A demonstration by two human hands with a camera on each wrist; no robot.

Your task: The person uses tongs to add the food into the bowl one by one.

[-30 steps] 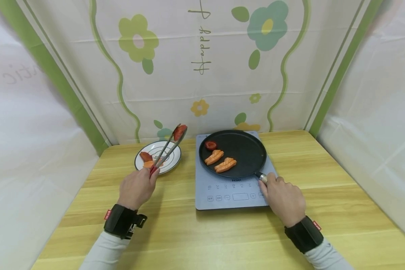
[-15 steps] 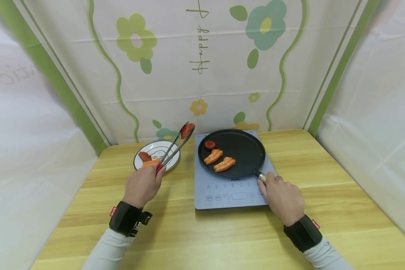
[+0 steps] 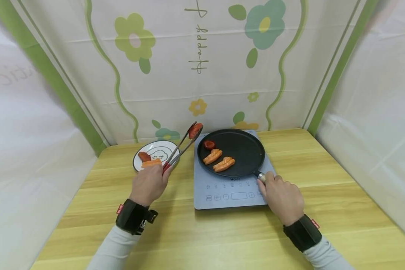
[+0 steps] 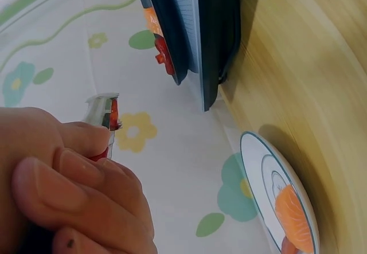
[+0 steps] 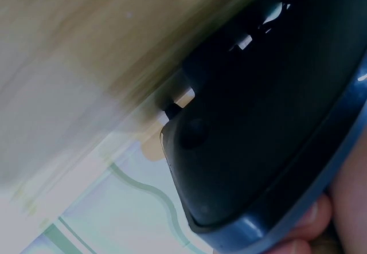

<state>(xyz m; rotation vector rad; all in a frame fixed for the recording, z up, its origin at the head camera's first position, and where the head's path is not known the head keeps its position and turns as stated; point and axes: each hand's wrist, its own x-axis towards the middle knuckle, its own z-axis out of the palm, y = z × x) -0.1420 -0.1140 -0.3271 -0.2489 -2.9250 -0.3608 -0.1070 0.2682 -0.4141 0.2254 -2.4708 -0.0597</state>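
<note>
In the head view my left hand (image 3: pixel 150 184) grips metal tongs (image 3: pixel 189 146) by their red handles. A red piece of food (image 3: pixel 195 131), meat-like, is pinched in the tongs' tips, raised just left of the black frying pan (image 3: pixel 248 153). My right hand (image 3: pixel 283 198) is wrapped around the pan handle (image 3: pixel 261 177). Two orange salmon-like pieces (image 3: pixel 224 164) and a dark red round piece (image 3: pixel 209 145) lie in the pan's left half. In the left wrist view my left hand (image 4: pixel 86 191) hides most of the tongs. My right fingers (image 5: pixel 309 219) show below a large dark shape.
The pan sits on a grey induction cooktop (image 3: pixel 202 192). A white plate (image 3: pixel 135 157) with a dark rim stands left of it, carrying a red piece (image 3: pixel 144 156) and an orange piece (image 3: pixel 151 163). A patterned cloth (image 3: pixel 175 82) hangs behind the wooden table (image 3: pixel 222 240).
My left hand has moved right, bringing the tongs and the red piece from above the plate to beside the pan's left edge. The right hand keeps its grip on the handle.
</note>
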